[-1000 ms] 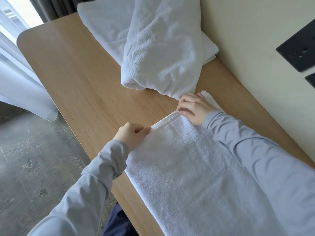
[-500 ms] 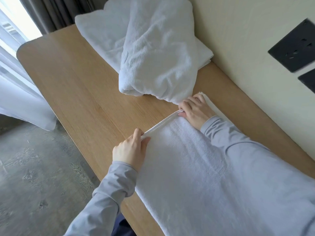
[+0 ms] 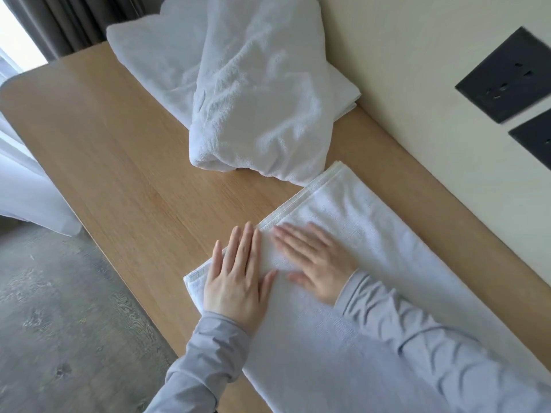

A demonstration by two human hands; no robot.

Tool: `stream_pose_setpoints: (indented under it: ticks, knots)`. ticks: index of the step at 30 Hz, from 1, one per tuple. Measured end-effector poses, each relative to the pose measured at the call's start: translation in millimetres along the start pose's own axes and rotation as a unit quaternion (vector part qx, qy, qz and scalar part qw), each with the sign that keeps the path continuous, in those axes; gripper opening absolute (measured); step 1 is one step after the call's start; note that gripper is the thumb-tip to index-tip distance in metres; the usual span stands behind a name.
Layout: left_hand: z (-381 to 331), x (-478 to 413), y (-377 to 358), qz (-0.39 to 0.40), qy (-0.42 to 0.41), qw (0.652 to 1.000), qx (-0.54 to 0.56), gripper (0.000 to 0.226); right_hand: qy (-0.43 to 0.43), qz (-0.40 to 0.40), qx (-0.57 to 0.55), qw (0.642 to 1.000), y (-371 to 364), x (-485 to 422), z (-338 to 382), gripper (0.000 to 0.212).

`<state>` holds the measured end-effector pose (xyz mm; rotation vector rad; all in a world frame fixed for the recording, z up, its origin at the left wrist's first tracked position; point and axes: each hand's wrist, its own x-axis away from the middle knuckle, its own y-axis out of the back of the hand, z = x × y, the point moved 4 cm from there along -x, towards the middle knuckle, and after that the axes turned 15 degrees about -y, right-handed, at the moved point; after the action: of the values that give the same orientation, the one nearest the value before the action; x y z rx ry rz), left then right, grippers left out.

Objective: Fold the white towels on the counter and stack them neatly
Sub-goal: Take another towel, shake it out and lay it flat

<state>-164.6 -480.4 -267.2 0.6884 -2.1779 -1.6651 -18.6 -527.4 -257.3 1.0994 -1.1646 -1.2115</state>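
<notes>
A white towel [image 3: 387,234] lies flat along the wooden counter [image 3: 119,150], its hemmed end running diagonally toward the wall. My left hand [image 3: 238,275] lies flat on the towel's near corner, fingers straight, pressing it down. My right hand [image 3: 316,263] rests flat beside it on the towel, fingers spread. Both sleeves are grey. A loosely bunched white towel [image 3: 262,114] sits farther along the counter, on top of a flatter white towel [image 3: 155,55].
A cream wall [image 3: 417,70] with two black socket plates [image 3: 507,81] runs along the counter's right side. The counter's left edge drops to a grey floor [image 3: 59,323]. Curtains [image 3: 29,204] hang at the far left.
Both hands let go of the towel's hemmed edge, which they had pinched, and now lie flat on the towel, closer together near the front corner.
</notes>
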Motion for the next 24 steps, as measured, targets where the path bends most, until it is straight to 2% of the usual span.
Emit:
stream_pose_setpoints:
  ticks: [3, 6, 10, 12, 14, 16, 18, 20, 24]
  knots:
    - [3.9, 0.7, -3.8, 0.021, 0.010, 1.000, -0.010, 0.067, -0.110, 0.038, 0.042, 0.992, 1.8, -16.9, -72.9, 0.066]
    - [1.6, -1.6, -4.8, 0.026, 0.025, 0.999, -0.012, 0.068, -0.232, 0.048, 0.015, 0.971, 5.6, -28.2, -125.8, 0.068]
    - [0.2, -1.7, -3.9, 0.031, 0.036, 0.999, -0.018, 0.068, -0.318, -0.004, 0.068, 0.946, 10.9, -37.3, -126.2, 0.068]
    - [0.1, -1.7, -3.4, 0.028, 0.040, 0.999, -0.017, 0.069, -0.308, -0.056, 0.029, 0.949, 16.1, -29.1, -93.2, 0.063]
    - [0.3, -1.3, -3.5, 0.026, 0.041, 0.999, -0.012, 0.068, -0.220, -0.095, -0.049, 0.970, 14.5, -9.4, -38.4, 0.058]
    - [0.6, -1.3, -4.1, 0.024, 0.040, 0.999, -0.007, 0.068, -0.112, -0.060, -0.054, 0.990, -0.5, 18.0, 14.4, 0.057]
    - [0.8, -1.0, -4.9, 0.020, 0.038, 0.999, -0.006, 0.068, -0.066, -0.006, -0.021, 0.998, -11.1, 36.6, 23.8, 0.059]
    - [1.2, 0.0, -5.8, 0.025, 0.037, 0.999, -0.009, 0.069, -0.115, 0.018, -0.005, 0.993, -11.1, 41.2, -12.5, 0.062]
    - [1.2, 0.1, -6.9, 0.034, 0.037, 0.999, -0.017, 0.073, -0.318, 0.037, 0.029, 0.947, 0.7, 55.3, -111.7, 0.068]
